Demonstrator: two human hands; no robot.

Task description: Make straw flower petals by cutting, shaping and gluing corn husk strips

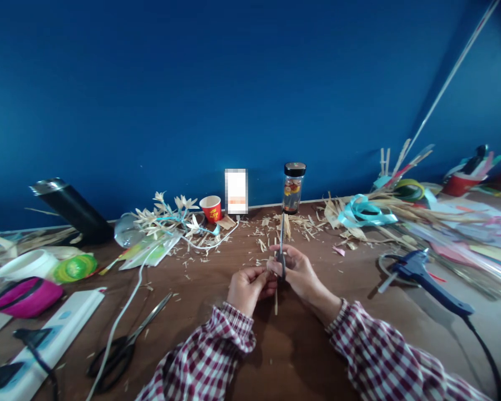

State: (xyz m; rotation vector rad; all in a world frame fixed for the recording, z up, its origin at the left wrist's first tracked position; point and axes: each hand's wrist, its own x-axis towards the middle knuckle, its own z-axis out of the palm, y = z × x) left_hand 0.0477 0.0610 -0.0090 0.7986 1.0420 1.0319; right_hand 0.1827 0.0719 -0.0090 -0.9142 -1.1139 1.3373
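Observation:
My right hand (304, 274) is closed on a pair of scissors (282, 239), whose thin blades point away from me. The dark handle lies against its fingers. Close beside it, my left hand (250, 287) is pinched at the fingertips around a narrow pale strip (276, 303). This strip looks like dry husk or straw, and its lower end hangs below the fingers. The fingertips of both hands nearly meet, so where the strip runs between them is partly hidden. Small pale clippings (263, 244) are scattered on the brown table (284, 356) beyond my hands.
A larger pair of scissors (129, 345) and a power strip (62, 334) lie at left. Pale husk flowers (186, 206), a red paper cup (210, 209) and a glass bottle (293, 192) stand along the blue wall. At right rests a glue gun (430, 278) near teal ribbon (363, 211).

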